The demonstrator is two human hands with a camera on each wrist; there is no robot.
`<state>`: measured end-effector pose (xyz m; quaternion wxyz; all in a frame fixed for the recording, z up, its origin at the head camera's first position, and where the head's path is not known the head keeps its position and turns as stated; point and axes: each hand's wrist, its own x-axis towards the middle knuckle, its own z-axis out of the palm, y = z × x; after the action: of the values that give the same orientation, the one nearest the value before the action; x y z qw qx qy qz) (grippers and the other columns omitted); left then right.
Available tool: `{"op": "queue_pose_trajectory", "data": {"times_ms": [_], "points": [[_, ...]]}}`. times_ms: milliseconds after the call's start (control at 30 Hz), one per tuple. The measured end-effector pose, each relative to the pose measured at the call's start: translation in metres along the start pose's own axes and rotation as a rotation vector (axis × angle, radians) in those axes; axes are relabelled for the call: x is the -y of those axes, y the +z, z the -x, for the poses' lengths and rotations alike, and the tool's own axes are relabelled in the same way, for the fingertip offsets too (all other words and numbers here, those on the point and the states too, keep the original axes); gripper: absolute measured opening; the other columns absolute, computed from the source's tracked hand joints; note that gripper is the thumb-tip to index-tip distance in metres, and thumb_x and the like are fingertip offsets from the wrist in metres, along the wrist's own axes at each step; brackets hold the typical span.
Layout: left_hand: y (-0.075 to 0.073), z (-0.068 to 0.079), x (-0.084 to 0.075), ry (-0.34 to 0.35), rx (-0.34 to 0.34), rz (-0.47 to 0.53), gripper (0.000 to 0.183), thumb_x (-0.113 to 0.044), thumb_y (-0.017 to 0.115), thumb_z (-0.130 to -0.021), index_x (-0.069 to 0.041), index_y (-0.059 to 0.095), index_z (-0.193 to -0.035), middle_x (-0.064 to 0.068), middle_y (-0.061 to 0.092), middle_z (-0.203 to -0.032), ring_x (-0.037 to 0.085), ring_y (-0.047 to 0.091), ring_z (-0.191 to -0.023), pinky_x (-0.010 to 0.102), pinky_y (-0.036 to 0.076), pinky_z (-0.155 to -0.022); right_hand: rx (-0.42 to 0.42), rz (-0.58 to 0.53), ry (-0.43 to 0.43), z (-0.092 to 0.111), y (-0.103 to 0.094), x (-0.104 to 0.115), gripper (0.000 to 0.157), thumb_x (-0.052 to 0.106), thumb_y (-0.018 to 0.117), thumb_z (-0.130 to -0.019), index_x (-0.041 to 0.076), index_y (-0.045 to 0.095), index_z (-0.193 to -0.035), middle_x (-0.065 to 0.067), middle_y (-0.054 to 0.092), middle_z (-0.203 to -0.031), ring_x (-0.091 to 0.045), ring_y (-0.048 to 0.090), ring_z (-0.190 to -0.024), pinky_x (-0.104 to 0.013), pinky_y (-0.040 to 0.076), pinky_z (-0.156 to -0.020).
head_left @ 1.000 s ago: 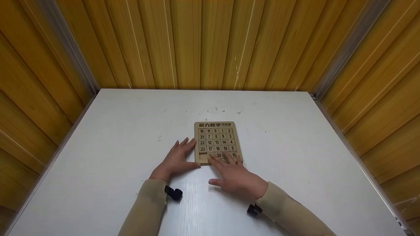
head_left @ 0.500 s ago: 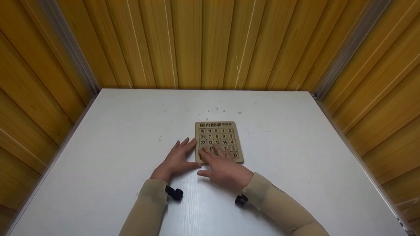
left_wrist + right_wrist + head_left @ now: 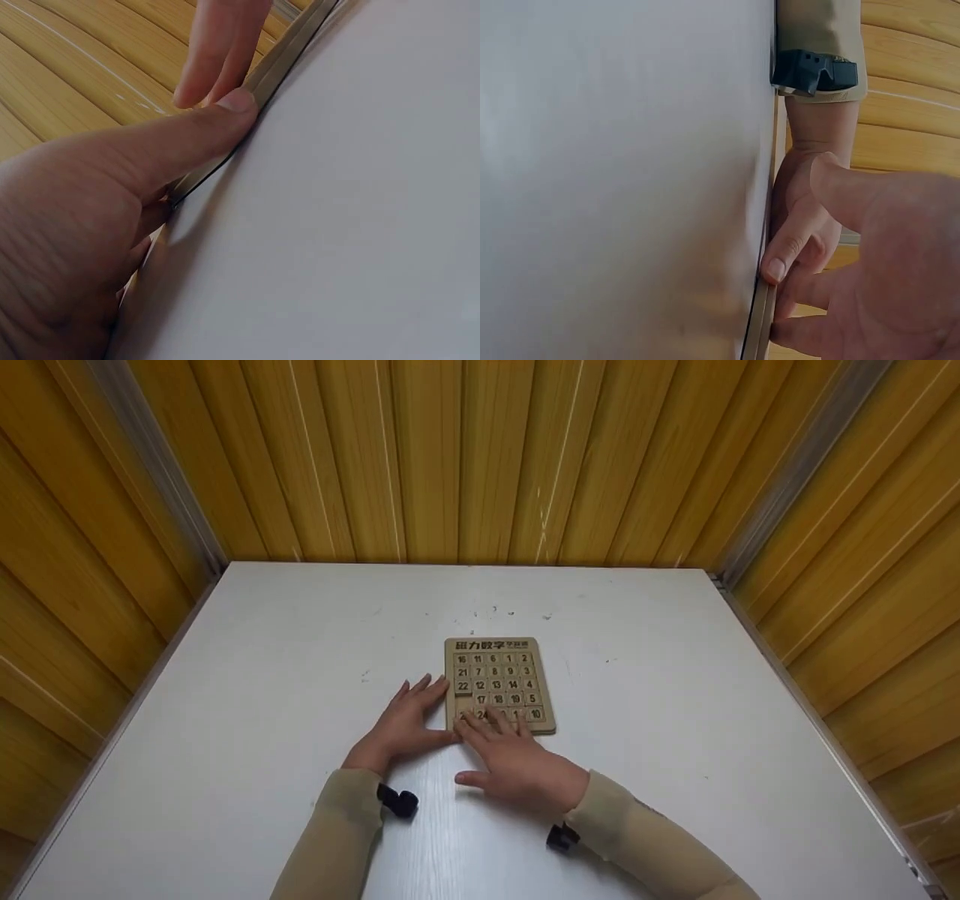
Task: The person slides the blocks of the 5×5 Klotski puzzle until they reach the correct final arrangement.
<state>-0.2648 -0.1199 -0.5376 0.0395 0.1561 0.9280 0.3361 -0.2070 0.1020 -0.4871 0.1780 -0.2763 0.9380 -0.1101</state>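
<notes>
A wooden number sliding puzzle (image 3: 543, 690) lies flat on the table, its numbered tiles in a square grid under a printed heading. The left hand (image 3: 405, 724) braces its near left corner, fingers straight along the left side and thumb (image 3: 202, 135) against the front edge. Over the bottom row spreads the right hand (image 3: 521, 769), its fingertips on the tiles and its thumb held out to the side. Below tile 22 (image 3: 463, 686) is an open slot in the left column. The fingers partly hide the bottom tiles. In the right wrist view the puzzle's edge (image 3: 761, 322) shows beside both hands.
The white table (image 3: 637, 660) has small dark marks beyond the puzzle. Yellow wood-look panels (image 3: 427, 457) rise behind it and on both sides. Each sleeved wrist carries a small black camera (image 3: 405, 805).
The right hand moved up and left over the lower left tiles, then drew back toward the person. Tile 23 slid down into the bottom left corner, leaving the slot above it. The left hand stayed still.
</notes>
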Motion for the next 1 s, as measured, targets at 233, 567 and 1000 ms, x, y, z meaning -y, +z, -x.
{"op": "queue_pose_trajectory", "data": {"times_ms": [233, 567, 1000], "points": [[0.0, -0.001, 0.0, 0.002, 0.012, -0.002, 0.099, -0.049, 0.085, -0.079, -0.02, 0.037, -0.161, 0.002, 0.034, -0.168, 0.03, 0.019, -0.161, 0.051, 0.008, -0.135, -0.063, -0.027, 0.054, -0.024, -0.013, -0.013, 0.086, 0.069, 0.044, -0.099, 0.028, 0.01, -0.167, -0.003, -0.006, -0.176, -0.035, -0.01, -0.162, -0.07, -0.001, -0.127], [0.0, -0.001, 0.0, 0.013, 0.01, -0.002, 0.099, -0.048, 0.085, -0.081, -0.019, 0.035, -0.161, 0.004, 0.034, -0.168, 0.03, 0.019, -0.161, 0.051, 0.008, -0.135, -0.075, -0.025, 0.11, -0.052, -0.017, -0.025, 0.088, 0.069, 0.043, -0.099, 0.023, 0.011, -0.167, -0.01, -0.012, -0.174, -0.041, -0.01, -0.16, -0.071, -0.005, -0.126], [-0.001, -0.001, 0.001, 0.035, 0.002, 0.01, 0.099, -0.042, 0.087, -0.078, -0.013, 0.039, -0.159, 0.004, 0.038, -0.166, 0.03, 0.023, -0.16, 0.052, 0.009, -0.134, -0.042, 0.004, 0.086, -0.032, -0.008, -0.02, 0.088, 0.076, 0.04, -0.097, 0.032, 0.009, -0.167, -0.006, -0.012, -0.174, -0.038, -0.01, -0.161, -0.071, -0.003, -0.126]]}}
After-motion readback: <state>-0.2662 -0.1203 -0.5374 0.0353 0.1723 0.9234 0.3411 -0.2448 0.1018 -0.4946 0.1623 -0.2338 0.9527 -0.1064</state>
